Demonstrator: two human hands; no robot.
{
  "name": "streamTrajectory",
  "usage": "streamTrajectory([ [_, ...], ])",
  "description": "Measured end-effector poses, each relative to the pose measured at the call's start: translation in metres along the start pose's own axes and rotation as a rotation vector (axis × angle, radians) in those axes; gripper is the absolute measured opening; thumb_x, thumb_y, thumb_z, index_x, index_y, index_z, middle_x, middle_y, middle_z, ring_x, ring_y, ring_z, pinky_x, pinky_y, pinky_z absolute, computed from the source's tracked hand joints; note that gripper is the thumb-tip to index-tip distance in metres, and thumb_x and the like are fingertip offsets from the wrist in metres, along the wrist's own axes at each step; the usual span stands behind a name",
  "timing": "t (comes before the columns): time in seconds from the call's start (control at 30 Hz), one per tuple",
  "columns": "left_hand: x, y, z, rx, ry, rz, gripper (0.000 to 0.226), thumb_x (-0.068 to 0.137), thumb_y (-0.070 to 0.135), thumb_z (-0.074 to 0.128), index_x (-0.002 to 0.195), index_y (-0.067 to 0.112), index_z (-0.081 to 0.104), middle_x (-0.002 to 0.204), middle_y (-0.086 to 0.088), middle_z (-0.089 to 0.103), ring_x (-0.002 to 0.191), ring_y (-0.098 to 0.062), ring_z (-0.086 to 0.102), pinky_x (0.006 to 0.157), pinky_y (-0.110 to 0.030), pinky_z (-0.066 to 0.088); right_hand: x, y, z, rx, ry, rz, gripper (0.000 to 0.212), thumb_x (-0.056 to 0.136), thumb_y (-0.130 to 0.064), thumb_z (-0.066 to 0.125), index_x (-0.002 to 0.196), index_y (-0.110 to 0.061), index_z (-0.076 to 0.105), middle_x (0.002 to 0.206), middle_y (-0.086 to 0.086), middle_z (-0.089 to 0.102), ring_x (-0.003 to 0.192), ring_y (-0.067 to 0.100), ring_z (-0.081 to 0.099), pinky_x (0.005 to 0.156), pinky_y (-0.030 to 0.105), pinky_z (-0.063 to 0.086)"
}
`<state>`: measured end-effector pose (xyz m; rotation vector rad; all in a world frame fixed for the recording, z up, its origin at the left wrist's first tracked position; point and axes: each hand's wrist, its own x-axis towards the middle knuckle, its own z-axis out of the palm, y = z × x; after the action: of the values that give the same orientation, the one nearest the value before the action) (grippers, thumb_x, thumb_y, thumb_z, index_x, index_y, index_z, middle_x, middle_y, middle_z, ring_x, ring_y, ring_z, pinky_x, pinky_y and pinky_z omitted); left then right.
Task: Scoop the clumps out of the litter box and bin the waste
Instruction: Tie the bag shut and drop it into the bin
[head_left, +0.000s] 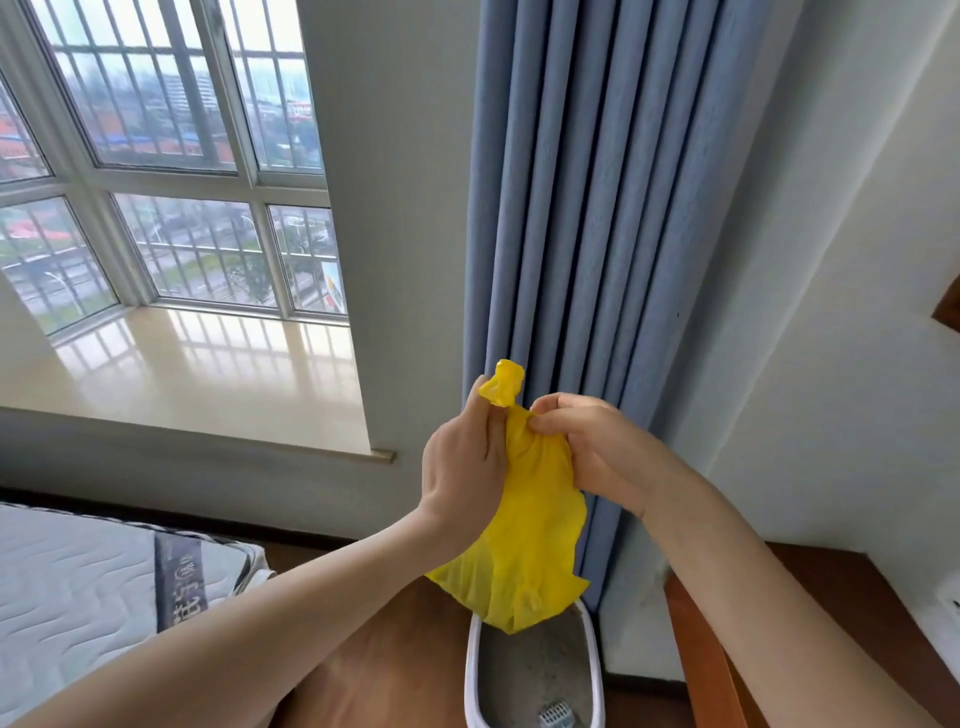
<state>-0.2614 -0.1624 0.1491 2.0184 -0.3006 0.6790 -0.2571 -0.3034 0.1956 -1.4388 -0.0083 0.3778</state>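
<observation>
A thin yellow plastic bag (524, 535) hangs in front of me, held up at chest height. My left hand (462, 462) pinches its bunched top from the left, with a yellow tuft sticking up above the fingers. From the right, my right hand (587, 447) grips the same neck of the bag. Below the bag stands the white-rimmed litter box (470, 670) with grey litter inside. A pale slotted scoop (556, 716) lies in the litter at the bottom edge of the view.
A blue curtain (587, 208) hangs behind the bag. To the left are a barred bay window (171, 156) and a glossy sill. A quilted mattress (78, 587) lies at lower left, wooden furniture (701, 649) at lower right, and brown wood floor around the box.
</observation>
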Motion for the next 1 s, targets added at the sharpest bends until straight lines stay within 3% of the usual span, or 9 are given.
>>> streamTrajectory([
  [0.13, 0.002, -0.003, 0.002, -0.248, -0.017, -0.161, 0.028, 0.1, 0.01, 0.041, 0.072, 0.007, 0.046, 0.062, -0.003, 0.047, 0.059, -0.014, 0.04, 0.057, -0.038, 0.038, -0.004, 0.004, 0.003, 0.262, -0.101, -0.064, 0.007, 0.086, -0.001, 0.053, 0.088, -0.006, 0.056, 0.074, 0.012, 0.061, 0.066, 0.022, 0.062, 0.065, 0.034, 0.056],
  [0.23, 0.002, -0.002, 0.001, -0.357, -0.053, -0.194, 0.028, 0.095, 0.014, 0.04, 0.072, 0.004, 0.051, 0.067, -0.015, 0.052, 0.063, -0.035, 0.044, 0.062, -0.051, 0.044, -0.008, 0.009, 0.003, 0.629, -0.344, -0.049, 0.023, 0.076, -0.008, 0.064, 0.098, -0.007, 0.067, 0.076, 0.01, 0.062, 0.068, 0.022, 0.062, 0.077, 0.037, 0.054],
  [0.33, 0.008, 0.01, -0.005, -0.48, -0.082, -0.293, 0.039, 0.099, 0.009, 0.04, 0.066, 0.02, 0.059, 0.062, 0.005, 0.053, 0.064, -0.017, 0.045, 0.066, -0.031, 0.044, -0.006, 0.021, 0.002, 0.853, -0.53, -0.119, 0.038, 0.086, -0.009, 0.058, 0.124, -0.011, 0.06, 0.087, 0.008, 0.063, 0.078, 0.021, 0.061, 0.095, 0.039, 0.04],
  [0.43, 0.014, 0.017, -0.011, -0.521, -0.121, -0.373, 0.024, 0.1, 0.012, 0.044, 0.086, -0.001, 0.057, 0.066, 0.001, 0.054, 0.063, -0.008, 0.049, 0.059, -0.017, 0.044, -0.01, 0.022, 0.002, 0.791, -0.452, -0.182, 0.048, 0.082, 0.0, 0.056, 0.129, -0.01, 0.057, 0.091, 0.014, 0.061, 0.078, 0.022, 0.062, 0.085, 0.038, 0.051],
  [0.57, 0.011, 0.025, -0.017, -0.732, -0.265, -0.475, 0.023, 0.098, 0.022, 0.05, 0.103, 0.001, 0.059, 0.077, -0.007, 0.062, 0.072, -0.016, 0.06, 0.07, -0.029, 0.052, -0.02, 0.017, 0.008, 0.21, -0.047, -0.337, 0.019, 0.087, -0.012, 0.06, 0.105, -0.013, 0.068, 0.077, 0.009, 0.061, 0.069, 0.018, 0.06, 0.068, 0.03, 0.056],
  [0.7, 0.013, 0.033, -0.013, -0.664, -0.176, -0.455, 0.021, 0.098, 0.024, 0.052, 0.086, 0.007, 0.058, 0.064, 0.0, 0.061, 0.06, -0.008, 0.059, 0.056, -0.02, 0.048, -0.018, 0.017, 0.017, 0.035, 0.268, -0.418, 0.03, 0.098, -0.031, 0.048, 0.081, -0.019, 0.069, 0.085, 0.006, 0.068, 0.086, 0.023, 0.066, 0.078, 0.035, 0.056],
  [0.77, 0.016, 0.032, -0.01, -0.599, -0.079, -0.448, 0.026, 0.098, 0.022, 0.052, 0.075, 0.009, 0.052, 0.055, 0.002, 0.049, 0.05, -0.005, 0.047, 0.049, -0.017, 0.039, -0.016, 0.018, 0.019, 0.051, 0.314, -0.459, 0.034, 0.099, -0.03, 0.046, 0.072, -0.023, 0.066, 0.089, -0.002, 0.071, 0.098, 0.024, 0.066, 0.09, 0.037, 0.052],
  [0.87, 0.022, 0.025, -0.002, -0.568, -0.032, -0.462, 0.022, 0.097, 0.024, 0.054, 0.081, 0.007, 0.054, 0.07, -0.009, 0.044, 0.066, -0.017, 0.042, 0.058, -0.024, 0.036, -0.011, 0.024, 0.021, 0.138, 0.31, -0.463, 0.04, 0.1, -0.026, 0.046, 0.064, -0.025, 0.063, 0.097, -0.007, 0.073, 0.105, 0.018, 0.063, 0.098, 0.038, 0.044],
  [1.0, 0.037, 0.003, 0.003, -0.516, -0.032, -0.503, 0.029, 0.097, 0.023, 0.054, 0.077, 0.002, 0.058, 0.068, -0.01, 0.057, 0.066, -0.012, 0.055, 0.065, -0.025, 0.046, -0.016, 0.036, 0.011, 0.422, 0.319, -0.364, 0.025, 0.1, -0.021, 0.048, 0.081, -0.017, 0.063, 0.098, -0.005, 0.073, 0.095, 0.006, 0.066, 0.087, 0.027, 0.047],
])
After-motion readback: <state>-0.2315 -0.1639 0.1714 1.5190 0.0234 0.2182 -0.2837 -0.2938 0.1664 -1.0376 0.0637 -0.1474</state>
